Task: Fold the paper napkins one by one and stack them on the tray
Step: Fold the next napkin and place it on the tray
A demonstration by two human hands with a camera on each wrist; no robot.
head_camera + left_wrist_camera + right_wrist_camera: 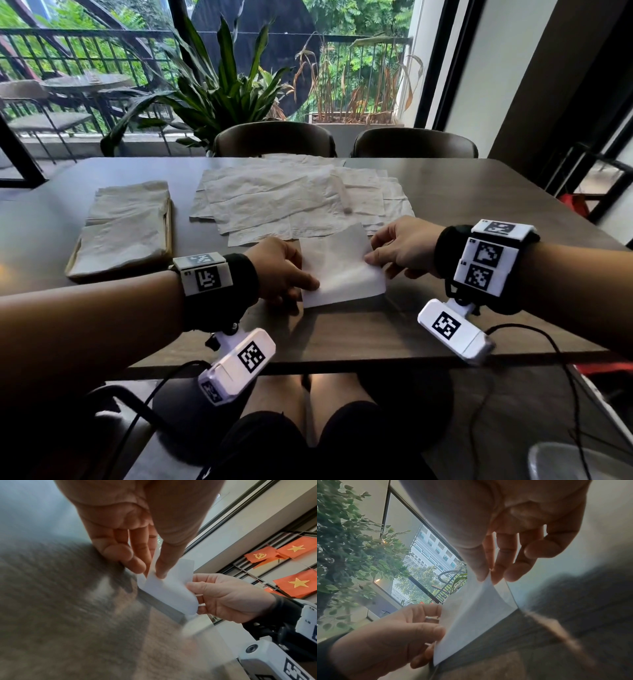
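A small folded white napkin (339, 267) hangs just above the near middle of the dark table, held between both hands. My left hand (284, 270) pinches its left edge between thumb and fingers; the same napkin (164, 586) shows in the left wrist view. My right hand (397, 250) pinches its right edge, with the napkin (471, 609) curving up to that thumb and forefinger. Behind it a pile of unfolded napkins (294, 202) lies spread at the table's centre. At the left a wooden tray (168, 226) holds a stack of folded napkins (126, 226).
A thin pale stick-like object (342, 195) lies on the unfolded pile. Two dark chairs (274, 138) stand behind the table's far edge, with a potted plant and window beyond. Cables hang from both wrist cameras below the near table edge (342, 363).
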